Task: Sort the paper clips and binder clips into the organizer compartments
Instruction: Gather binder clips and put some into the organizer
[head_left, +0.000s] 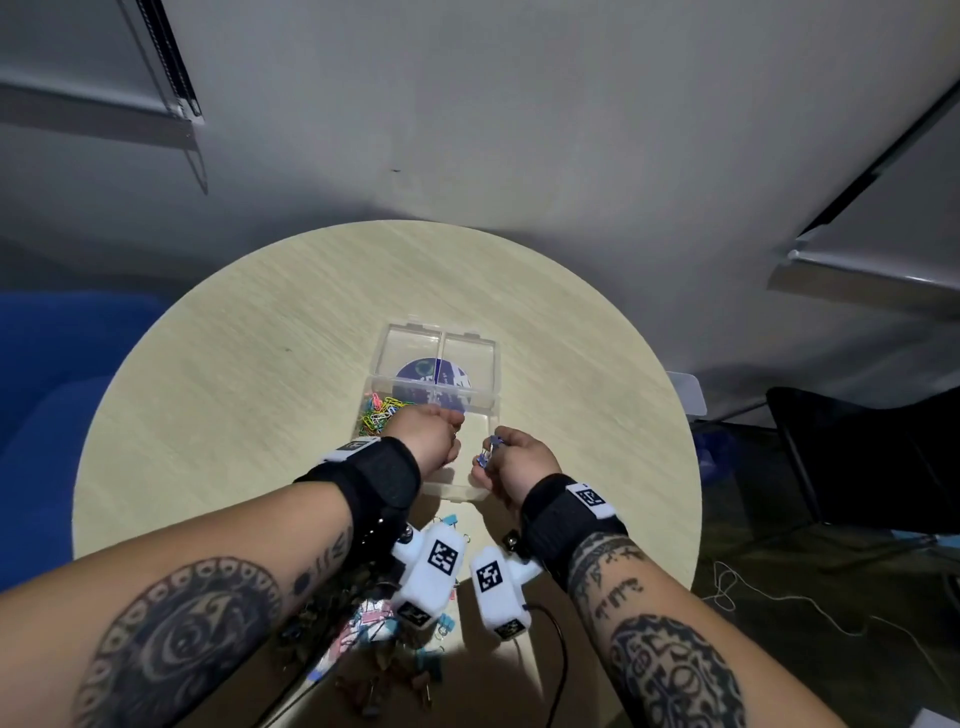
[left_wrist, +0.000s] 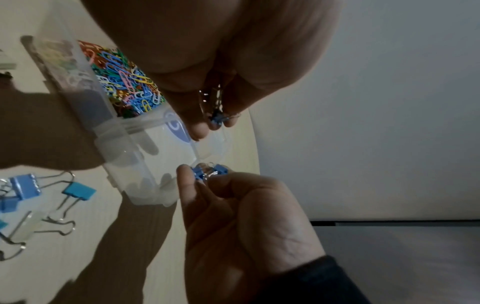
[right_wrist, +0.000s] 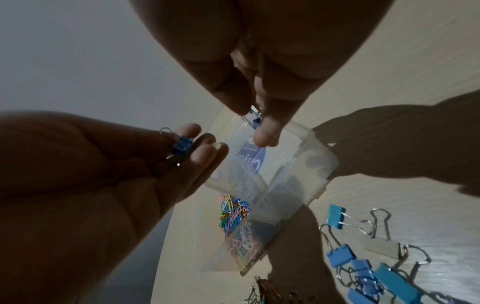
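Organizer (head_left: 385, 349) label (head_left: 434, 375), writing illegible

Round blue-and-white sticker (head_left: 434, 375) on lid of clear organizer (head_left: 470, 340): print present, too small and blurred to read. Same sticker seen through the plastic from left wrist view (left_wrist: 174, 125): one large pale rounded letter, perhaps a "C", not certain. From right wrist view (right_wrist: 253, 157): slanted white lettering, illegible. Black-and-white square code markers (head_left: 445, 557) on white wrist units: patterns only, no readable characters.
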